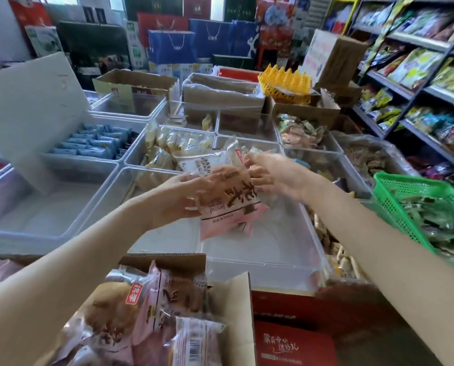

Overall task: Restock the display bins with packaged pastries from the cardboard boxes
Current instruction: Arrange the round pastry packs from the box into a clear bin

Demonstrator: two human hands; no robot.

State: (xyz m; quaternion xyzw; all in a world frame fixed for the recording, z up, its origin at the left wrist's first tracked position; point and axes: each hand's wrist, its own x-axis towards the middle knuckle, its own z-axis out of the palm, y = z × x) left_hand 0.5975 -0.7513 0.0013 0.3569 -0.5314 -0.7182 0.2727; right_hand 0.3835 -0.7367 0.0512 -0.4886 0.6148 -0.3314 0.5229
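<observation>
Both my hands hold pink-and-white packaged pastries (228,207) over a clear display bin (260,249) in the middle of the table. My left hand (183,196) grips the pack from the left side, fingers curled on its front. My right hand (270,175) pinches the top of the packs, where a second pack (207,161) stands behind the first. Below me, an open cardboard box (233,313) holds several more of the same pastries (146,313).
Clear bins around hold blue packs (93,143), yellow packs (173,143) and mixed snacks (299,130). A green basket (418,204) sits at right. Shelves of snack bags (418,70) line the right wall. Cardboard boxes (220,93) and a yellow crate (284,80) stand behind.
</observation>
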